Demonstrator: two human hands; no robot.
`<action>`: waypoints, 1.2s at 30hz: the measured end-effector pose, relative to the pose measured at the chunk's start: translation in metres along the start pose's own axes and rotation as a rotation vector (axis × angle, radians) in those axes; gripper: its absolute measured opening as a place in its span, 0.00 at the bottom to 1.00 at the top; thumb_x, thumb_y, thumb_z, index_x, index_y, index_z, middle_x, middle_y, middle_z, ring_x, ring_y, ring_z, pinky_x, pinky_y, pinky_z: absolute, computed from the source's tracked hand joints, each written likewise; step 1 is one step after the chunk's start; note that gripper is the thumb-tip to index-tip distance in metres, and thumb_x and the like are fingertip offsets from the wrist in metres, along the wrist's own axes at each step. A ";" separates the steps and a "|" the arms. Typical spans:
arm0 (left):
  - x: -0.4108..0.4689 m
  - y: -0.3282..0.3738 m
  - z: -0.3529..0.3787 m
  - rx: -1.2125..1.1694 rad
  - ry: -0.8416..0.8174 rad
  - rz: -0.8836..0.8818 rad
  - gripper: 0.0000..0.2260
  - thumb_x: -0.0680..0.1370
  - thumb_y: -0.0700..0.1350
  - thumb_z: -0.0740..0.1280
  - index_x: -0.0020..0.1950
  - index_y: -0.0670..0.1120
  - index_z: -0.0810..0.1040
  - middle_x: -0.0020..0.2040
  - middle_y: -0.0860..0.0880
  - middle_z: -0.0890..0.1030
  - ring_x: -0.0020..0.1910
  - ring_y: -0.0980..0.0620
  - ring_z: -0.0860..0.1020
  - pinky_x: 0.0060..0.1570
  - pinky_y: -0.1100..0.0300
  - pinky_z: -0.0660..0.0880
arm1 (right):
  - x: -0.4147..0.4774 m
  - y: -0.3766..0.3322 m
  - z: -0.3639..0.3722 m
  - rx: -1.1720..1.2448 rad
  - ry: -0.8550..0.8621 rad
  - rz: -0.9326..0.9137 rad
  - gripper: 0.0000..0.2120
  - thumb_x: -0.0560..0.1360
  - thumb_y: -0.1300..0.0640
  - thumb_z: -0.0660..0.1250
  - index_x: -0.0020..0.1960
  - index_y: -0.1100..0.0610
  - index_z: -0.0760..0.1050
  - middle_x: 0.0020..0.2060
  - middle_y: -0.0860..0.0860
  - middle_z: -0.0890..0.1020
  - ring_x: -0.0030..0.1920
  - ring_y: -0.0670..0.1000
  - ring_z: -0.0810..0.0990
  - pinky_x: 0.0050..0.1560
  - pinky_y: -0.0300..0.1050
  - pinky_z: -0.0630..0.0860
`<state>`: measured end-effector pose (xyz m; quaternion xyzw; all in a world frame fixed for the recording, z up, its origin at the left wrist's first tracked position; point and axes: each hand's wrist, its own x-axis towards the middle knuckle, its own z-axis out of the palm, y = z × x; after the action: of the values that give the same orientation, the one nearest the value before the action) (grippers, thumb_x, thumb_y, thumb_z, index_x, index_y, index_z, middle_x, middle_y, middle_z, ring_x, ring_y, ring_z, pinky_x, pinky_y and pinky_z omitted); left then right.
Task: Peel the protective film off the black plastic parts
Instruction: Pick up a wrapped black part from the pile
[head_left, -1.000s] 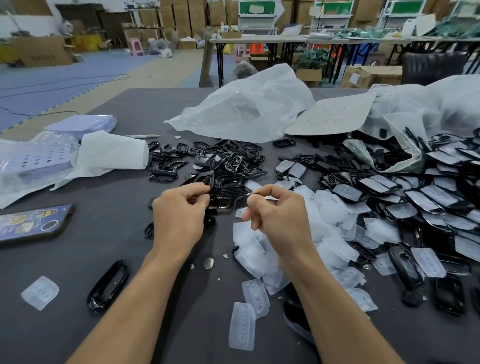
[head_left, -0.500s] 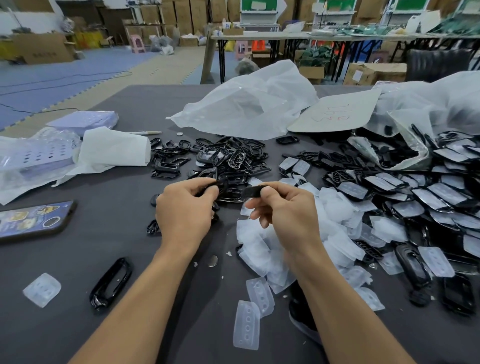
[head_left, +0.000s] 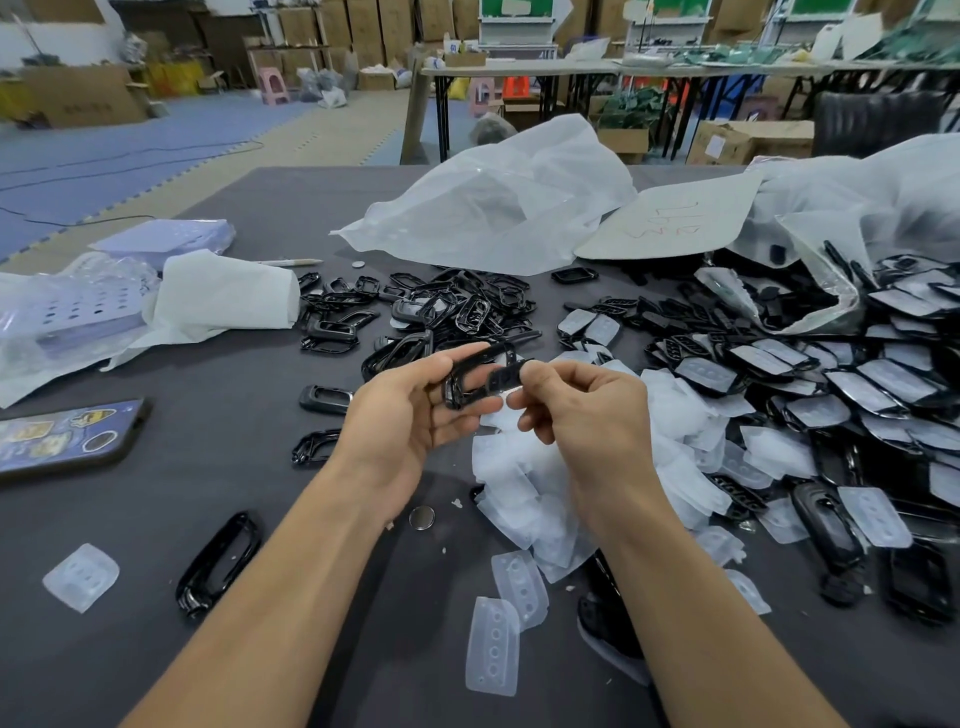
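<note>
Having been raised, the black frame (head_left: 485, 354) is gripped by the left hand (head_left: 410, 415), its holed strip (head_left: 501, 376) pinched by the right hand (head_left: 592, 421); peeling is judged begun.

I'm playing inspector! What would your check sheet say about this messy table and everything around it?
Surface: dark grey table, crowded on the right side.
Job's things: black part held above the table; unpeeled parts heaped at right; bare black frames piled beyond the hands; peeled films heaped under the hands.
Clutter: phone, tissue paper, pen, round disc, plastic bags, card with red writing.
Hands: left hand grips the black part; right hand pinches its right end.
Cables: one thin cable on the floor at left.
Surroundings: cardboard boxes, long tables, blue floor mat.
</note>
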<state>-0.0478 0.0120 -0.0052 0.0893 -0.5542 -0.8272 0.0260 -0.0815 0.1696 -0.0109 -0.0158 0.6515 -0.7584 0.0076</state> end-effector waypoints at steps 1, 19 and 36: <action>0.001 -0.001 -0.001 0.006 -0.018 -0.006 0.20 0.85 0.43 0.56 0.54 0.52 0.89 0.52 0.46 0.88 0.45 0.47 0.87 0.40 0.61 0.82 | 0.000 0.000 0.000 -0.002 0.003 0.001 0.09 0.77 0.61 0.73 0.39 0.61 0.83 0.32 0.56 0.86 0.28 0.50 0.76 0.29 0.36 0.71; 0.009 -0.006 -0.002 -0.081 0.028 -0.031 0.15 0.87 0.42 0.58 0.59 0.43 0.85 0.51 0.42 0.88 0.46 0.46 0.88 0.39 0.58 0.83 | -0.005 -0.004 0.002 0.015 0.012 -0.048 0.10 0.74 0.57 0.78 0.35 0.58 0.83 0.30 0.57 0.84 0.28 0.51 0.75 0.34 0.41 0.74; 0.013 -0.008 -0.003 -0.114 0.099 -0.025 0.12 0.87 0.43 0.59 0.59 0.44 0.82 0.51 0.43 0.88 0.44 0.48 0.88 0.36 0.61 0.82 | -0.005 -0.011 0.001 0.143 -0.007 -0.018 0.08 0.78 0.66 0.64 0.41 0.59 0.78 0.34 0.59 0.84 0.30 0.53 0.80 0.28 0.39 0.70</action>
<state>-0.0600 0.0106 -0.0151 0.1354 -0.5031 -0.8522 0.0483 -0.0767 0.1703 -0.0004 -0.0237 0.5954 -0.8030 0.0043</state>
